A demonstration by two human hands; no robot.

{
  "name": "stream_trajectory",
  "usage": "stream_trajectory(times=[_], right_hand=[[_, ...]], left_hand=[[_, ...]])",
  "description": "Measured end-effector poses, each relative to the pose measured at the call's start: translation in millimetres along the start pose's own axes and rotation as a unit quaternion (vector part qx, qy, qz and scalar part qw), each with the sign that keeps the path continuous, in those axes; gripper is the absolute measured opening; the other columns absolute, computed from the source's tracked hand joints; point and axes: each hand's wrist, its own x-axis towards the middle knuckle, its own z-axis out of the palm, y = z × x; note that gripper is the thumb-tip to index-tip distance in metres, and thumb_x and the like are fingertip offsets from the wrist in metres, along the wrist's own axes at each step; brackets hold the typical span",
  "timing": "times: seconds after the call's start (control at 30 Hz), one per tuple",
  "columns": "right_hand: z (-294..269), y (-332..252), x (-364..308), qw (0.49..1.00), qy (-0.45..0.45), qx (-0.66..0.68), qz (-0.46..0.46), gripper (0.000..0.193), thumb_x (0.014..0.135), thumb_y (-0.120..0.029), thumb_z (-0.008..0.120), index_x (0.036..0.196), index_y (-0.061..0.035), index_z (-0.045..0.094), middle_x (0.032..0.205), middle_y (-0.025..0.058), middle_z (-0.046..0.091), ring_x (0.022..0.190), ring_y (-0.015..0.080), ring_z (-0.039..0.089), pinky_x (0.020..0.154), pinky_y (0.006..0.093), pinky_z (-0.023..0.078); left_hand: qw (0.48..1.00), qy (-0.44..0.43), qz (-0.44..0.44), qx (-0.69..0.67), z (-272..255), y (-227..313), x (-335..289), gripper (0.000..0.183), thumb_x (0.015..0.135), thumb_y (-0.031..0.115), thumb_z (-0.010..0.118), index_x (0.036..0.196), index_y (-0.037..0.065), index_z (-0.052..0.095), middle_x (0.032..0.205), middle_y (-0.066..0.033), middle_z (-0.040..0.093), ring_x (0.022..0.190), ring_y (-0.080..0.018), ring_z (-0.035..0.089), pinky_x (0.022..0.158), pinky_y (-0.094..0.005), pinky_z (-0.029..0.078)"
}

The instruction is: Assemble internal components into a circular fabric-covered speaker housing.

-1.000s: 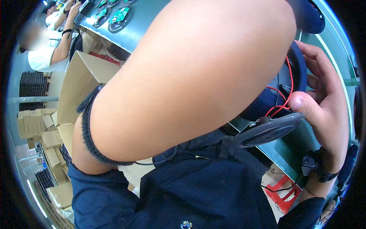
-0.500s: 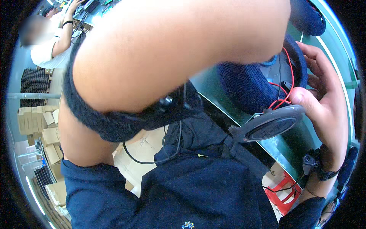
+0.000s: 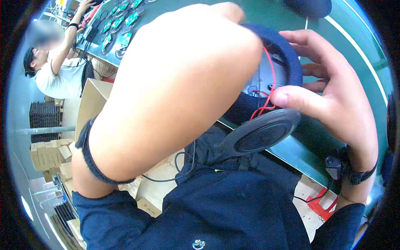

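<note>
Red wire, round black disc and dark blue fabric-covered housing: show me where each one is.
Red wire (image 3: 272,67), head view: upper part of its long strand.
Round black disc (image 3: 265,136), head view: middle of its flat face.
Dark blue fabric-covered housing (image 3: 295,66), head view: right side of its rim.

The fingertips of the left hand (image 3: 216,29) are hidden behind its own back, so its hold cannot be told. Hand and forearm cover part of the round, navy, fabric-covered housing (image 3: 294,60). The upper edge cuts off a second dark-blue rounded shape (image 3: 310,6). A white-shirted co-worker's head (image 3: 45,33) is blurred; the green circuit boards (image 3: 124,40) show too small for detail.
</note>
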Motion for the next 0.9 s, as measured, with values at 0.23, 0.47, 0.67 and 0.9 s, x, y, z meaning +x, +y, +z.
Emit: stream_trajectory(times=[0.23, 0.47, 0.67, 0.9], right_hand=[[3, 2, 3, 0.998, 0.013, -0.046, -0.035, 0.083, 0.079, -0.031, 0.094, 0.146, -0.0004, 0.055, 0.133, 0.0178, 0.065, 0.115, 0.0255, 0.069, 0.095, 0.0382, 0.058], [3, 2, 1, 0.996, 0.020, -0.073, -0.053, 0.081, 0.081, -0.035, 0.093, 0.145, -0.0007, 0.056, 0.133, 0.0176, 0.066, 0.113, 0.0262, 0.070, 0.090, 0.0373, 0.059], [2, 6, 3, 0.993, 0.004, -0.087, -0.080, 0.077, 0.083, -0.035, 0.092, 0.145, -0.0025, 0.057, 0.129, 0.0159, 0.069, 0.113, 0.0255, 0.071, 0.091, 0.0385, 0.060], [1, 6, 3, 0.993, 0.011, -0.081, -0.079, 0.077, 0.083, -0.032, 0.092, 0.145, -0.0016, 0.056, 0.129, 0.0153, 0.069, 0.112, 0.0249, 0.072, 0.091, 0.0366, 0.060]], left_hand=[[1.000, -0.016, -0.007, 0.000, 1, -6, 8, 0.024, 0.092, 0.015, 0.072, 0.109, -0.002, 0.072, 0.111, -0.0224, 0.073, 0.107, -0.0403, 0.069, 0.097, -0.0454, 0.054], [1.000, -0.028, -0.009, 0.000, 3, -3, 15, 0.024, 0.092, 0.016, 0.072, 0.108, -0.002, 0.072, 0.110, -0.0230, 0.073, 0.106, -0.0406, 0.069, 0.096, -0.0452, 0.054], [1.000, -0.016, -0.026, -0.005, 5, -2, 26, 0.024, 0.092, 0.016, 0.072, 0.108, -0.003, 0.072, 0.108, -0.0235, 0.073, 0.106, -0.0408, 0.069, 0.095, -0.0451, 0.055], [0.998, 0.000, -0.061, -0.005, -5, 2, 26, 0.025, 0.092, 0.017, 0.072, 0.107, -0.003, 0.071, 0.107, -0.0241, 0.072, 0.105, -0.0410, 0.070, 0.094, -0.0449, 0.055]])
